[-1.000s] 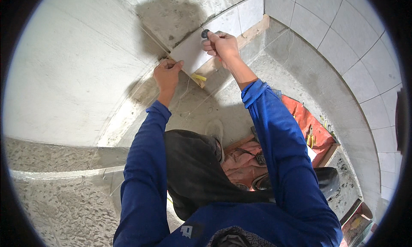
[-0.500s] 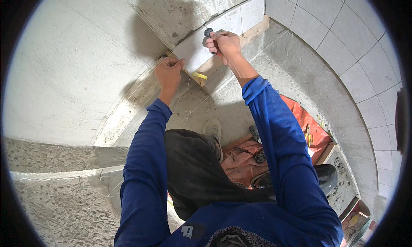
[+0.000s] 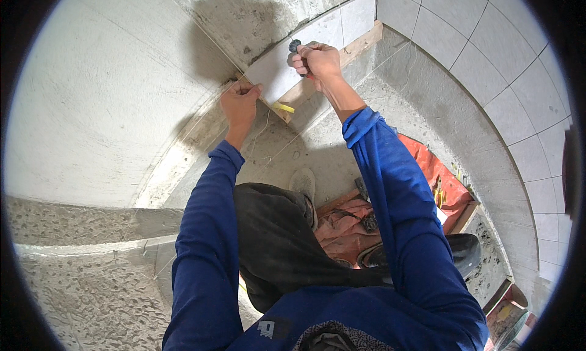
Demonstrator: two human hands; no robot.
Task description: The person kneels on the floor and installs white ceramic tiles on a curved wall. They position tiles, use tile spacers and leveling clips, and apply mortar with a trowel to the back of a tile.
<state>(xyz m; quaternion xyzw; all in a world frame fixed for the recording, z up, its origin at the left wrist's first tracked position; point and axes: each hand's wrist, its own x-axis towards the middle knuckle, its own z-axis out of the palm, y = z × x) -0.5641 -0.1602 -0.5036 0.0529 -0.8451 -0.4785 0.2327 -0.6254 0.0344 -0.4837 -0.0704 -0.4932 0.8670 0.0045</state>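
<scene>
your right hand (image 3: 317, 62) grips a dark round-headed tool (image 3: 295, 45) over white rectangular tile (image 3: 274, 76); left hand (image 3: 238, 104) curled at its edge, grip unclear. likely step: edge work; next needs steadiness.

Legible text: none that I can read from my remote feed. Item, one: pale blocky emblem (image 3: 266, 328), on the chest of the blue long-sleeved shirt (image 3: 209, 259), left of its neck edge.
</scene>
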